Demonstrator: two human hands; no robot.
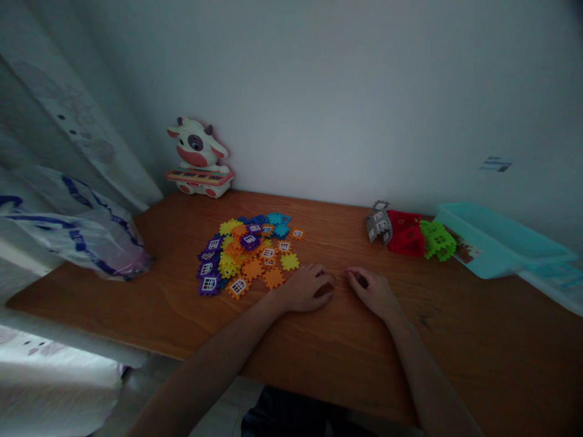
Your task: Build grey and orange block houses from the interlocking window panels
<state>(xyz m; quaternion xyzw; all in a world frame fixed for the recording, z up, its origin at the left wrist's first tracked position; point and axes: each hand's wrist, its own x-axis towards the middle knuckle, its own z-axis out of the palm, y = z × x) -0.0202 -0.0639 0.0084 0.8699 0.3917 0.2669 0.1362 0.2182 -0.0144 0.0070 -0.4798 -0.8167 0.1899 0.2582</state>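
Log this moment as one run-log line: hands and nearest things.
left hand: on table, beside tile pile, grip unclear | right hand: on table, grip unclear | nearby: red house, green house

From the head, facing forward and down

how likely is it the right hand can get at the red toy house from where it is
Likely yes. The right hand lies on the wooden table a short way from the red toy house, and only bare tabletop seems to lie between them, so nothing looks to block the way.
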